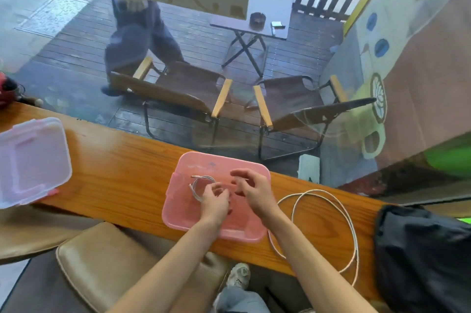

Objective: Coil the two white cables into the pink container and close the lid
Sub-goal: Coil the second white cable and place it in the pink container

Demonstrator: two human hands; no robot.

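Center frame: left hand (214, 200) pinched short white cable (201, 185) coil inside pink container (178, 213); right hand (251, 189) loosely curled, grip unclear. Coil looked springy, could pop out. Long cable (328, 200) lay right, lid (33, 159) far left.

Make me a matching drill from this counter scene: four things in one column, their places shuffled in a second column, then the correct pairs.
Things
1. short white cable
2. long white cable
3. lid
4. black bag

Places
A. far left of the wooden counter, off the box
B. inside the pink container, at the left hand
C. right end of the counter
D. looped on the counter just right of the container

Pairs: 1-B, 2-D, 3-A, 4-C
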